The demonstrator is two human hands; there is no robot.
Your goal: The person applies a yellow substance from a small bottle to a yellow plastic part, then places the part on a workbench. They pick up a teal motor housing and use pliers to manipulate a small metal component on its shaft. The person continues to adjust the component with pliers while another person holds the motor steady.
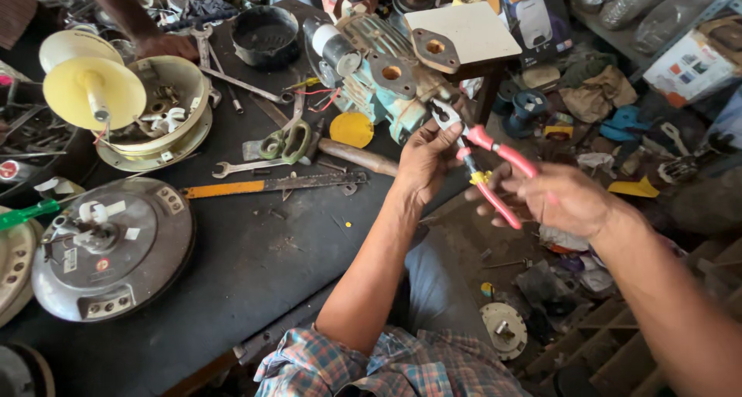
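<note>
Nearest the camera: right hand [568, 198] closed on red-handled steel pliers [485, 159] | left hand [427, 159] pinching pliers' nose beside pale-green metal motor housing [384, 76] | beyond, on dark surface [255, 250]: orange-handled hacksaw [270, 184], green-handled scissors [286, 142].

Soft, even daylight fills the scene, brightest on the white board [464, 30] at the top and dimmer along the dark table [255, 265], with only faint shadows. The wide lens bends the edges. The right forearm [680, 304] near the corner looks slightly blurred.
</note>
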